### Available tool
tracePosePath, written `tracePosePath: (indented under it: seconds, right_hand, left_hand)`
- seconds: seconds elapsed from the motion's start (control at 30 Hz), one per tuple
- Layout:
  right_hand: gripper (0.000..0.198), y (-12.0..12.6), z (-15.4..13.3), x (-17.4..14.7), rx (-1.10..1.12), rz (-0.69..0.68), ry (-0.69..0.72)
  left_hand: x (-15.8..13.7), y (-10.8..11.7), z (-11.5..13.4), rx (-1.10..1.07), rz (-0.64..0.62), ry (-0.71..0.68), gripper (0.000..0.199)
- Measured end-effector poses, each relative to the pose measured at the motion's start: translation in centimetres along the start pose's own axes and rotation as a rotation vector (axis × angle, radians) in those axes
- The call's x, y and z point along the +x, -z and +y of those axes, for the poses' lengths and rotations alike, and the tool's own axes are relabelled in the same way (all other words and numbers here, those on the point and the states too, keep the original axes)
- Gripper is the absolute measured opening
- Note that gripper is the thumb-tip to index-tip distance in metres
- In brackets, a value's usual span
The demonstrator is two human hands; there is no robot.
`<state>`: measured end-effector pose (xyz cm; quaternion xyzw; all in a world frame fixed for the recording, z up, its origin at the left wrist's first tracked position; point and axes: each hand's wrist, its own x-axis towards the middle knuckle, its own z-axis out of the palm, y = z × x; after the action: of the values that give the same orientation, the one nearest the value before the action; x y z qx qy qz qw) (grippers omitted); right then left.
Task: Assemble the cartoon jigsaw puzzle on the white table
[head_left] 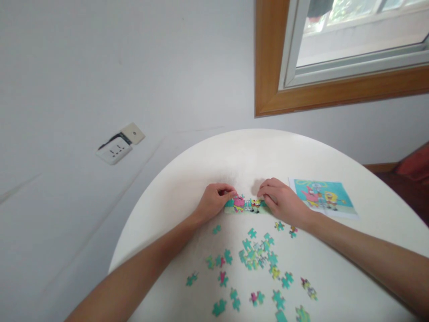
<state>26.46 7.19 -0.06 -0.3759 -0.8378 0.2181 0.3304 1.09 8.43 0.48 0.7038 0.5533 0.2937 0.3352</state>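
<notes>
A partly joined jigsaw puzzle lies on the round white table, a strip with a pink starfish figure and a yellow sponge figure. At its upper left edge, my left hand is closed, thumb and index finger pinched at the pink pieces. My right hand rests by the strip's right end with bent fingers closed at its upper edge; the palm hides part of that end. Nearer to me lies a loose heap of puzzle pieces, mostly turquoise, with more scattered around it.
A printed reference picture of the same cartoon figures lies on the table, right of my right hand. Behind the table are a white wall with a socket and a wood-framed window. Something red shows at the far right.
</notes>
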Motion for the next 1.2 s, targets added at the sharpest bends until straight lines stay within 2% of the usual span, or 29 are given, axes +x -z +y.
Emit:
tracePosePath:
  seconds: [0.43, 0.7, 0.93, 1.1, 1.2]
  right_hand:
    - [0.027, 0.2, -0.2, 0.0, 0.003, 0.008, -0.003]
    - [0.029, 0.0, 0.0, -0.2, 0.004, -0.005, 0.025]
    - [0.028, -0.2, 0.0, -0.2, -0.023, -0.018, 0.028]
    - [0.029, -0.1, -0.1, -0.2, -0.023, -0.023, 0.029]
    - [0.029, -0.1, -0.1, -0.2, -0.025, -0.025, 0.025]
  left_hand:
    - [-0.2, 0.2, 0.3, 0.154, 0.104, -0.102, 0.021]
    - [-0.9, 1.4, -0.1, 0.311, -0.082, -0.437, 0.035]
    - [-0.7, 1.7, -0.4, 0.371, -0.122, -0.535, 0.038]
    - [-0.8, 2.0, -0.1, 0.359, -0.078, -0.556, 0.035]
    - [-0.8, 2.1, -0.1, 0.381, -0.108, -0.571, 0.038]
